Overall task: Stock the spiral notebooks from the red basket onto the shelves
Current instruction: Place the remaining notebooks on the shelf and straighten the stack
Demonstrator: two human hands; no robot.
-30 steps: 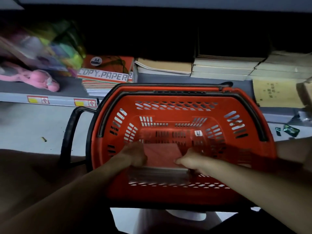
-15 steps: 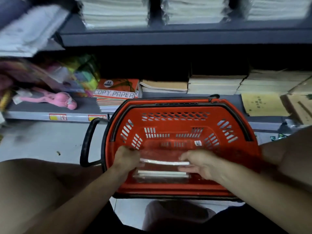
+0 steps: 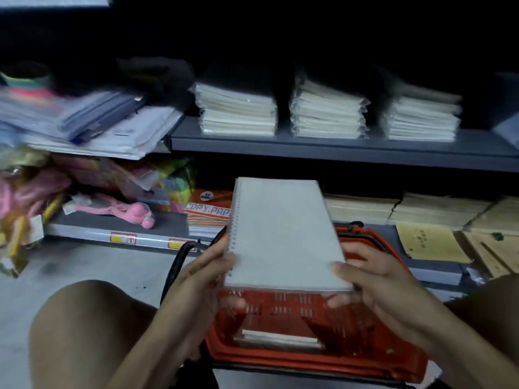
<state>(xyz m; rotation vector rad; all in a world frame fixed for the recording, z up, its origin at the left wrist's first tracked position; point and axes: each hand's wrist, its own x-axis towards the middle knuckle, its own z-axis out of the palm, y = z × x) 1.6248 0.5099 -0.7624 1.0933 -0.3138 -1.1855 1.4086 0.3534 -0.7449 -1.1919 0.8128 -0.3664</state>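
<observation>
A white spiral notebook [image 3: 283, 234] is held flat above the red basket [image 3: 331, 357], its wire binding along the left edge. My left hand [image 3: 207, 273] grips the binding side near the front corner. My right hand [image 3: 368, 276] grips the front right corner. More notebooks [image 3: 278, 338] lie in the bottom of the basket. The grey shelf [image 3: 337, 148] above carries three stacks of wrapped notebooks [image 3: 237, 110].
The lower shelf holds a copy-paper ream [image 3: 207, 211], pink toys [image 3: 134, 211] and brown paper stacks [image 3: 432, 211]. Loose folders [image 3: 92, 122] pile on the left shelf. My bare knees frame the basket, which stands on a pale floor.
Both hands lifted a notebook out of the basket and now hold it above the rim. The view tilted upward, bringing the upper shelf with its notebook stacks into sight.
</observation>
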